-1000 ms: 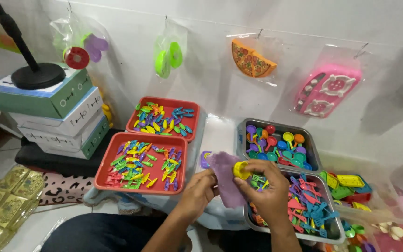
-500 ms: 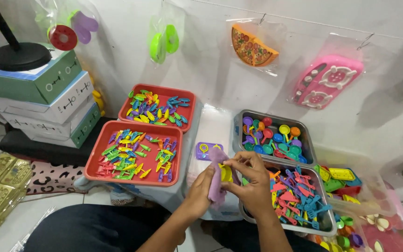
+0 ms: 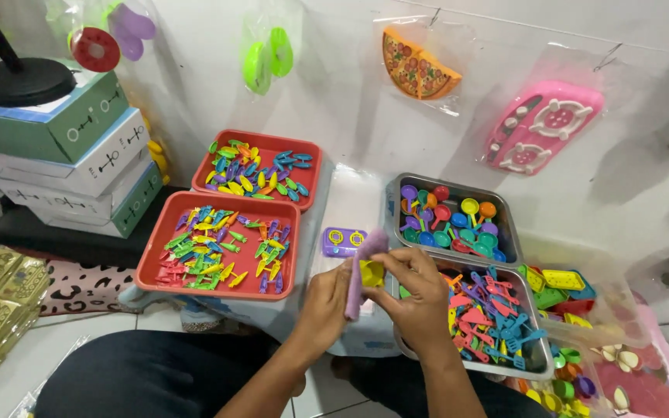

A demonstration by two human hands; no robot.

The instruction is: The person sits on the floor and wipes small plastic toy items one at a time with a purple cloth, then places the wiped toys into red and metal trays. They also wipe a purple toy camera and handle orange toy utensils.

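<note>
Head view, looking down at a person's two hands w/ toy parts all around. Left hand [image 3: 323,298] grips a flat purple toy piece [image 3: 359,271], held upright on edge, fingers clamped on its near side. Right hand [image 3: 420,298] pinches a small yellow toy piece [image 3: 372,272] against the purple one, fingers closed on it. Both pieces sit between the hands, just above the near edge of a low white counter [image 3: 350,205]. A small purple toy stove [image 3: 343,241] lies on the counter just beyond the hands.

Left: two red trays [image 3: 226,244] of mixed small plastic utensils, one nearer, one farther. Right: two metal trays, far one [image 3: 449,217] w/ round pans & spoons, near one [image 3: 497,313] w/ blue, red & green spatulas. Far right, clear bags of more toys. White wall [image 3: 334,101] behind, w/ hanging bags: pizza toy [image 3: 416,70], pink stove toy [image 3: 543,128], green pieces [image 3: 267,58]. Stacked boxes [image 3: 63,155] at far left; tiled floor below.
</note>
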